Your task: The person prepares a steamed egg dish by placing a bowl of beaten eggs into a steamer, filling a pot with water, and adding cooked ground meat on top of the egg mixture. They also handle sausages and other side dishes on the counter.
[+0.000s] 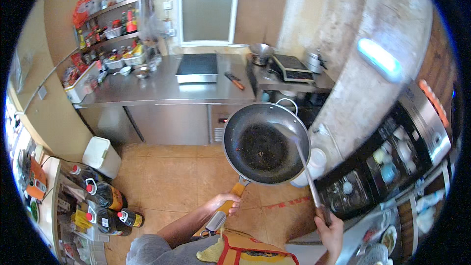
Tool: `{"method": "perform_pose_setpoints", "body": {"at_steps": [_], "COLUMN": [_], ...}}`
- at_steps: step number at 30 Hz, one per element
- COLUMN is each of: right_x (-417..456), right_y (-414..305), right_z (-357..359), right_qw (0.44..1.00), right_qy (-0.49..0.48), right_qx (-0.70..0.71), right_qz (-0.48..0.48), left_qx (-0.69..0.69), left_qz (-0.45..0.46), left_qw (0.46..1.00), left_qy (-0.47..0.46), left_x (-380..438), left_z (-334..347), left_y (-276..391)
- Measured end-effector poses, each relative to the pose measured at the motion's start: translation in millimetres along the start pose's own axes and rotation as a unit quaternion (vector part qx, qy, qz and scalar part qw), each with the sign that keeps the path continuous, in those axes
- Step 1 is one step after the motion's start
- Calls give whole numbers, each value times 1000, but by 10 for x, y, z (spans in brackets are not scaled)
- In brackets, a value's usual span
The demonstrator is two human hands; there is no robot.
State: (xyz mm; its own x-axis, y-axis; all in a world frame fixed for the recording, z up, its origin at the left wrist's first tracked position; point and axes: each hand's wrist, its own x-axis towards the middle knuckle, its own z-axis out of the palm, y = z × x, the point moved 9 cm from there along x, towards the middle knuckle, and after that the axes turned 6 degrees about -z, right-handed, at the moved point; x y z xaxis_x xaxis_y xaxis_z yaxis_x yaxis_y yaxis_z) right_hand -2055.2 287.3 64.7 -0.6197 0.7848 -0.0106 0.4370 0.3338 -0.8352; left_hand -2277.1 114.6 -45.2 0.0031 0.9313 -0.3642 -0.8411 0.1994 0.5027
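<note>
A black wok [263,145] with a helper loop on its far rim is held up over the tiled floor. Its yellow handle [238,190] is in the grip of my left hand [224,203]. Small dark food bits lie on the wok's bottom. My right hand [330,230] grasps the dark grip of a metal wok spatula [308,175]. The spatula's blade is inside the wok, by the right side wall; whether it touches the surface I cannot tell.
Ahead runs a steel counter [158,84] with a flat black-topped appliance [197,68] and an orange-handled tool [234,81]. Large dark bottles [106,195] and a white bin [102,157] stand left. A glass-fronted cabinet [368,169] with dishes is at right.
</note>
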Motion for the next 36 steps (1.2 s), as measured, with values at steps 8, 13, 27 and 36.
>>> {"method": "perform_pose_setpoints", "body": {"at_steps": [8, 13, 27, 36], "right_x": [1941, 2954, 5156, 3963], "right_y": [-983, -1753, -2048, 670], "right_z": [1747, 2805, 4362, 4148], "right_qw": [953, 946, 972, 887], "right_qy": [-127, -223, -157, -257], "right_qx": [-80, -113, -24, -290], "right_qz": [-265, -208, -171, 250], "left_qx": [-33, -40, -114, -16], "left_qz": [134, 195, 224, 205], "left_qw": [988, 979, 961, 975], "left_qy": [63, 40, 111, 80], "left_x": [184, 427, 807, 1466], "left_z": [-1127, -1808, -3345, -4345], "left_y": [1557, 2749, 5375, 6693]}}
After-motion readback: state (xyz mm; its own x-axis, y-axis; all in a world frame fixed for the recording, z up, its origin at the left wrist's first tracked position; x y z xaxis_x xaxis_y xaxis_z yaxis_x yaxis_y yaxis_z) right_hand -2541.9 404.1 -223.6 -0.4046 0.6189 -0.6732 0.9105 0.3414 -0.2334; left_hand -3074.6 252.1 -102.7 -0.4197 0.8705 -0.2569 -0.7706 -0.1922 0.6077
